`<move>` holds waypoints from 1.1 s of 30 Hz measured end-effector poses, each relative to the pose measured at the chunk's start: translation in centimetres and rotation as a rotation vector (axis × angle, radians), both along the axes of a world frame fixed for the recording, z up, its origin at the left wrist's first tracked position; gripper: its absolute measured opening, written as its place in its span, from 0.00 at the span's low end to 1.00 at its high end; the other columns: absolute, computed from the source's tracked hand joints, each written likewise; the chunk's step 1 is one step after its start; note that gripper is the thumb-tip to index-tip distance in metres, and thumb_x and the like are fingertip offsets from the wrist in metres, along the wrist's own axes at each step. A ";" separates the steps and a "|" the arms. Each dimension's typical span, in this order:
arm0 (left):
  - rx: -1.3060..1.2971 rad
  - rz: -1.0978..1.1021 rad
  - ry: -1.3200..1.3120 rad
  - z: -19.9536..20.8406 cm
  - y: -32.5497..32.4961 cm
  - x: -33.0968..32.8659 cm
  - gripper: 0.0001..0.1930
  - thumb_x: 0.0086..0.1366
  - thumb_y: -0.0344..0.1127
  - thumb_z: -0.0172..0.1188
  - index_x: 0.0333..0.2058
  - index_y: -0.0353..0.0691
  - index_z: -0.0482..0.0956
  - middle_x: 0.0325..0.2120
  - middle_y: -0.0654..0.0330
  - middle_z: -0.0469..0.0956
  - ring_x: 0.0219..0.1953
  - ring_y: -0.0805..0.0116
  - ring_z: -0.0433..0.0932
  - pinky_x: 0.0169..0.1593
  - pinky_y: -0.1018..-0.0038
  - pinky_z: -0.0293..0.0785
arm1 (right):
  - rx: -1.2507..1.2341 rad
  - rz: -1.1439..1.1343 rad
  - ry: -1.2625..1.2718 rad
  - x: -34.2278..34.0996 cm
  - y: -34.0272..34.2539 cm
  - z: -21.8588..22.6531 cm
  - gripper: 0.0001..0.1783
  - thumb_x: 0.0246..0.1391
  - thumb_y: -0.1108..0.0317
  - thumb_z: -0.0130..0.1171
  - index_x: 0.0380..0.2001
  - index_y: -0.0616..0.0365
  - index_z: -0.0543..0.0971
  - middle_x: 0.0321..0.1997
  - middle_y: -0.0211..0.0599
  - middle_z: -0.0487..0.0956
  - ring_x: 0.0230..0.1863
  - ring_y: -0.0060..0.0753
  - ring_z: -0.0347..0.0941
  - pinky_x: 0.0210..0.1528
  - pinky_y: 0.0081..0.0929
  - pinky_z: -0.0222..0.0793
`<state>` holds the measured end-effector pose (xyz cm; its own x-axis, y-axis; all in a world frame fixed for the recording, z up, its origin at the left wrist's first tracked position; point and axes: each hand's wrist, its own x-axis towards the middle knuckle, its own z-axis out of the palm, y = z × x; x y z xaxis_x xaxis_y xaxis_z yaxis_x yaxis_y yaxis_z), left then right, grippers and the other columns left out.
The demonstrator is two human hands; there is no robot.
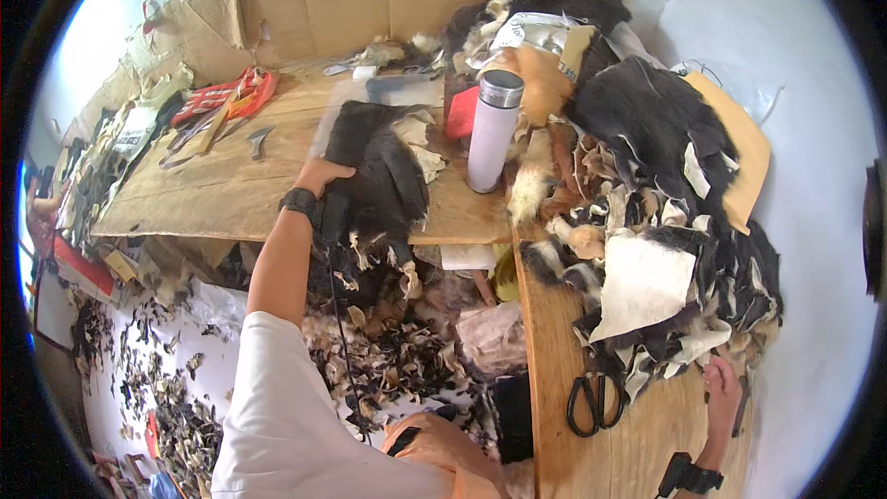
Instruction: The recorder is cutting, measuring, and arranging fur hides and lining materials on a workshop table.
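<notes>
My left hand (323,174) grips the near-left edge of a black fur piece (383,162) at the wooden table's front edge. Its thumb lies over the fur, and the other fingers are mostly hidden. Pale ragged ends of hide hang below that edge. Far to the right, my right hand (723,388) is curled closed beside a heap of black and white fur scraps (647,222). A dark, slim object (742,407) shows next to its fingers; what they hold is unclear. Black-handled scissors (594,405) lie on the side board, left of that hand.
A lilac flask (492,134) with a silver lid stands behind the left hand's fur. A metal blade (259,141) and a red bag (245,92) lie on the wooden table (203,194). Scraps (176,407) cover the floor. A dark cord (342,333) hangs down before me.
</notes>
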<state>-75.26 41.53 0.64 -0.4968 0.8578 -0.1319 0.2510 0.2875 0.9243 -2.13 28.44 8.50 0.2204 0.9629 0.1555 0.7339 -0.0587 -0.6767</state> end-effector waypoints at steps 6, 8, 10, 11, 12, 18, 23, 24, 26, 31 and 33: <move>-0.081 0.117 0.064 1.5 0.4 0.8 0.19 0.47 0.34 0.65 0.36 0.27 0.75 0.30 0.50 0.78 0.31 0.60 0.77 0.32 0.68 0.71 | 0.004 -0.016 -0.070 -0.3 -1.7 -0.3 0.13 0.53 0.70 0.48 0.41 0.64 0.73 0.31 0.35 0.76 0.33 0.24 0.71 0.38 0.20 0.65; -0.208 0.233 0.278 2.1 0.6 2.3 0.18 0.48 0.33 0.64 0.36 0.27 0.75 0.30 0.50 0.78 0.31 0.61 0.77 0.32 0.69 0.71 | 0.033 0.009 -0.143 -0.4 -2.2 -0.3 0.13 0.53 0.71 0.48 0.41 0.64 0.73 0.30 0.35 0.76 0.32 0.23 0.71 0.37 0.20 0.65; 0.306 0.198 0.212 3.0 -1.5 4.8 0.18 0.50 0.34 0.62 0.37 0.29 0.75 0.30 0.51 0.78 0.32 0.63 0.77 0.34 0.70 0.70 | 0.027 0.013 -0.100 -0.4 -2.9 -0.2 0.13 0.54 0.71 0.48 0.41 0.64 0.73 0.30 0.34 0.76 0.32 0.23 0.70 0.37 0.20 0.64; 0.408 0.211 0.257 2.2 -1.5 4.0 0.18 0.51 0.35 0.62 0.38 0.29 0.75 0.30 0.52 0.78 0.32 0.63 0.76 0.36 0.71 0.70 | 0.028 0.037 -0.053 -0.5 -3.3 -0.1 0.13 0.54 0.71 0.48 0.41 0.64 0.73 0.30 0.34 0.76 0.32 0.24 0.70 0.36 0.20 0.64; 0.404 0.194 0.262 2.5 -2.3 4.0 0.18 0.51 0.35 0.62 0.38 0.29 0.75 0.30 0.52 0.78 0.32 0.63 0.76 0.36 0.71 0.70 | 0.021 0.022 -0.045 -0.7 -3.8 -0.1 0.13 0.54 0.71 0.48 0.41 0.64 0.73 0.30 0.34 0.76 0.32 0.24 0.70 0.36 0.20 0.64; 0.651 0.273 0.459 8.3 -8.1 9.7 0.23 0.51 0.41 0.63 0.39 0.26 0.73 0.32 0.51 0.77 0.34 0.67 0.73 0.40 0.71 0.68 | 0.031 -0.119 0.081 0.6 -9.9 1.4 0.13 0.55 0.70 0.48 0.41 0.64 0.73 0.32 0.33 0.76 0.33 0.23 0.70 0.37 0.20 0.65; 0.768 0.069 0.402 10.7 -15.2 19.1 0.24 0.56 0.35 0.57 0.49 0.29 0.68 0.46 0.49 0.69 0.49 0.62 0.66 0.51 0.72 0.63 | 0.064 -0.195 0.030 3.9 -16.8 1.0 0.14 0.54 0.65 0.50 0.42 0.60 0.73 0.30 0.42 0.78 0.32 0.30 0.74 0.35 0.23 0.67; 0.805 -0.042 0.825 11.0 -17.2 20.8 0.22 0.57 0.34 0.56 0.49 0.28 0.68 0.46 0.49 0.68 0.49 0.63 0.66 0.52 0.72 0.63 | 0.058 -0.207 -0.042 4.7 -18.4 0.8 0.15 0.54 0.64 0.50 0.42 0.60 0.73 0.30 0.44 0.78 0.31 0.33 0.75 0.34 0.25 0.67; 0.968 -0.142 0.484 13.2 -19.9 27.2 0.20 0.56 0.33 0.55 0.46 0.27 0.69 0.44 0.50 0.71 0.45 0.63 0.69 0.49 0.72 0.64 | 0.026 -0.229 0.012 5.4 -21.8 1.6 0.15 0.54 0.63 0.50 0.43 0.58 0.73 0.30 0.46 0.77 0.30 0.39 0.75 0.33 0.29 0.68; 0.634 -0.284 -0.239 12.4 -22.9 46.6 0.20 0.55 0.33 0.58 0.44 0.28 0.71 0.42 0.53 0.72 0.42 0.66 0.70 0.47 0.73 0.65 | 0.023 -0.339 0.038 11.7 -33.3 -0.3 0.15 0.53 0.64 0.50 0.42 0.59 0.73 0.28 0.46 0.78 0.29 0.40 0.74 0.32 0.31 0.68; 0.510 -0.519 -0.238 10.1 -24.7 53.4 0.21 0.54 0.33 0.60 0.45 0.27 0.70 0.42 0.54 0.72 0.42 0.68 0.70 0.48 0.73 0.65 | 0.000 -0.440 0.043 13.4 -38.3 -1.0 0.15 0.52 0.64 0.50 0.43 0.59 0.73 0.29 0.46 0.78 0.29 0.40 0.75 0.32 0.30 0.68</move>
